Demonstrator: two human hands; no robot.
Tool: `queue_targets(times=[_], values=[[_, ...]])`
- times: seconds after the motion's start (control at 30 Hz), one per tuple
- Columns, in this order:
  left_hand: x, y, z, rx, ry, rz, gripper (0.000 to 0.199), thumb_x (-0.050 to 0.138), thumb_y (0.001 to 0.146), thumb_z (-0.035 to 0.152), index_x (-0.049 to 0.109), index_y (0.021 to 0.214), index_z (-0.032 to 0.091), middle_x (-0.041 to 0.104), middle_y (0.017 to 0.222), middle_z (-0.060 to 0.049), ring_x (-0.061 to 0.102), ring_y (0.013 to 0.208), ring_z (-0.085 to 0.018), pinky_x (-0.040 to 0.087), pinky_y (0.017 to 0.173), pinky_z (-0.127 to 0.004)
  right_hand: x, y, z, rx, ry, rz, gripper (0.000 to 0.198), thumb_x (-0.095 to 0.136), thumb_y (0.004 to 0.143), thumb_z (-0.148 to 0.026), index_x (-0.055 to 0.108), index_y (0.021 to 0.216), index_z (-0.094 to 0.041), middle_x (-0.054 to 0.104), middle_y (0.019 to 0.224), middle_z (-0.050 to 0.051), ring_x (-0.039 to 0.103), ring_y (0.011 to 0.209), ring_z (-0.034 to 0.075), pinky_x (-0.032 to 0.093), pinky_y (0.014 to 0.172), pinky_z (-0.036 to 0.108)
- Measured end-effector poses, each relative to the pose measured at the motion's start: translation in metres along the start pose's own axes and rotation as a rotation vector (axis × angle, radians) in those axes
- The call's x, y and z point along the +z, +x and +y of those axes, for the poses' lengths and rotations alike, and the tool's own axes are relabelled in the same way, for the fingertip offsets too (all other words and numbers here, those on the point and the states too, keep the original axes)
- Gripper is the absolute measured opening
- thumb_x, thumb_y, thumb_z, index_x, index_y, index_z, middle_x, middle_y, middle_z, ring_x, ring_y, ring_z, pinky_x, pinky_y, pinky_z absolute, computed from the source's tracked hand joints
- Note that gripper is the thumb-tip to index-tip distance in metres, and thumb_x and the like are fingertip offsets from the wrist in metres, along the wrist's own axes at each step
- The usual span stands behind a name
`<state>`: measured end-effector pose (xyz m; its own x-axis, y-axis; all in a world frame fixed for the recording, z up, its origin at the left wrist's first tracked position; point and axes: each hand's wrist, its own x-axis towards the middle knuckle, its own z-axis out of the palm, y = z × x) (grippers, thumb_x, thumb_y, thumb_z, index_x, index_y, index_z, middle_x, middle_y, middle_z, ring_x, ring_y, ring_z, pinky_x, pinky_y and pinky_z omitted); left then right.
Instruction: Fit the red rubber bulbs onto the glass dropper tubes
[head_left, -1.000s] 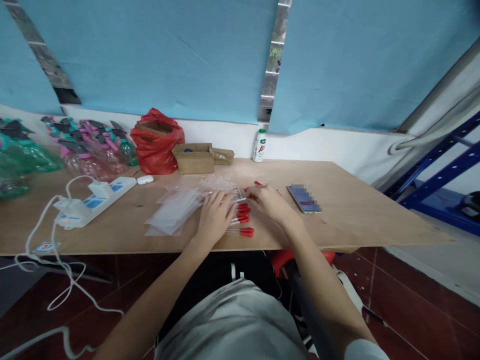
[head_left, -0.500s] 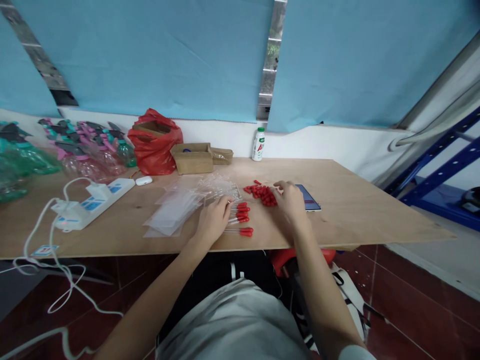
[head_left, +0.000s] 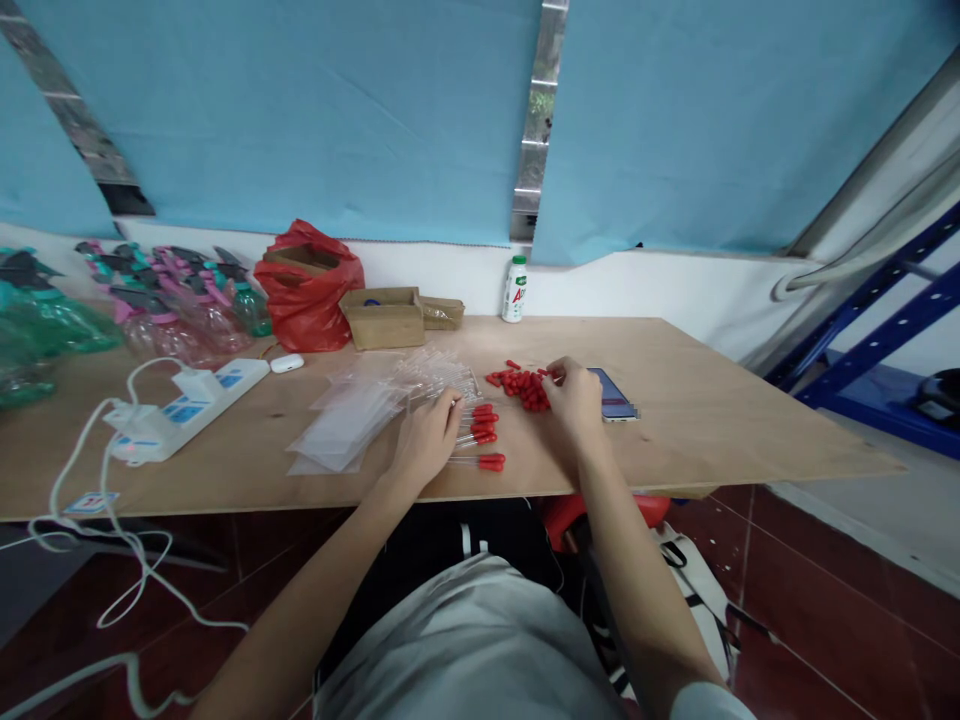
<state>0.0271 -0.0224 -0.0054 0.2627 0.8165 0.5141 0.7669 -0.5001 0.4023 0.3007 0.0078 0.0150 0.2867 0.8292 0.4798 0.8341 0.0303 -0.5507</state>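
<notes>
My left hand (head_left: 429, 437) is closed in a pinch on what looks like a thin glass dropper tube, mostly hidden by the fingers. Right under it lie droppers with red rubber bulbs (head_left: 484, 428), their bulbs pointing right. Behind that hand is a heap of clear glass tubes (head_left: 442, 372). My right hand (head_left: 579, 402) reaches the right side of a pile of loose red rubber bulbs (head_left: 527, 390). Its thumb and fingers are pinched together, with a red bulb at the tips, partly covered.
Clear plastic bags (head_left: 346, 430) lie left of the tubes. A phone (head_left: 615, 396) sits beside my right hand. Farther back stand a cardboard box (head_left: 386, 322), a red plastic bag (head_left: 311, 300) and a white bottle (head_left: 514, 290). A power strip (head_left: 187, 410) and spray bottles (head_left: 180, 320) are at left.
My right hand's fingers have closed at the edge of the red bulb pile. My left hand stays nearly in place, its fingertips shifted slightly. The view has moved a little.
</notes>
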Motion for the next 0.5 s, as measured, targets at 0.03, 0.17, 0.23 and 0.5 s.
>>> queue_targets(times=[0.03,0.17,0.23,0.5], values=[[0.001,0.000,-0.001,0.003,-0.004,-0.002,0.025,0.041,0.113,0.035,0.065,0.111,0.026,0.074,0.087,-0.005,0.072,0.082,-0.026,0.045,0.069,-0.034,0.000,-0.001,-0.001,-0.027,0.051,0.018,0.031,0.064,0.090,-0.022,0.078,0.117,-0.016,0.082,0.100,0.013,0.076,0.091,0.029,0.054,0.086,0.037],[0.002,0.001,-0.003,0.018,-0.018,0.002,0.025,0.041,0.113,0.035,0.065,0.111,0.026,0.074,0.088,-0.005,0.072,0.083,-0.026,0.044,0.070,-0.034,0.001,-0.006,-0.013,-0.179,0.245,0.050,0.036,0.063,0.085,-0.017,0.079,0.117,-0.015,0.081,0.109,0.014,0.074,0.092,0.026,0.055,0.089,0.036],[0.002,0.001,-0.002,0.024,-0.029,0.004,0.025,0.042,0.113,0.035,0.065,0.111,0.026,0.075,0.089,-0.005,0.072,0.085,-0.026,0.044,0.071,-0.034,0.002,-0.012,-0.024,-0.224,0.368,-0.012,0.029,0.063,0.087,-0.019,0.082,0.109,-0.017,0.081,0.109,0.012,0.073,0.089,0.024,0.055,0.088,0.035],[-0.001,0.002,-0.001,0.043,-0.094,0.010,0.028,0.041,0.114,0.036,0.067,0.114,0.025,0.076,0.092,-0.006,0.073,0.087,-0.026,0.047,0.076,-0.034,0.021,-0.037,-0.061,-0.233,0.843,-0.408,0.023,0.076,0.088,-0.036,0.080,0.103,-0.018,0.079,0.091,0.005,0.069,0.079,0.018,0.056,0.078,0.031]])
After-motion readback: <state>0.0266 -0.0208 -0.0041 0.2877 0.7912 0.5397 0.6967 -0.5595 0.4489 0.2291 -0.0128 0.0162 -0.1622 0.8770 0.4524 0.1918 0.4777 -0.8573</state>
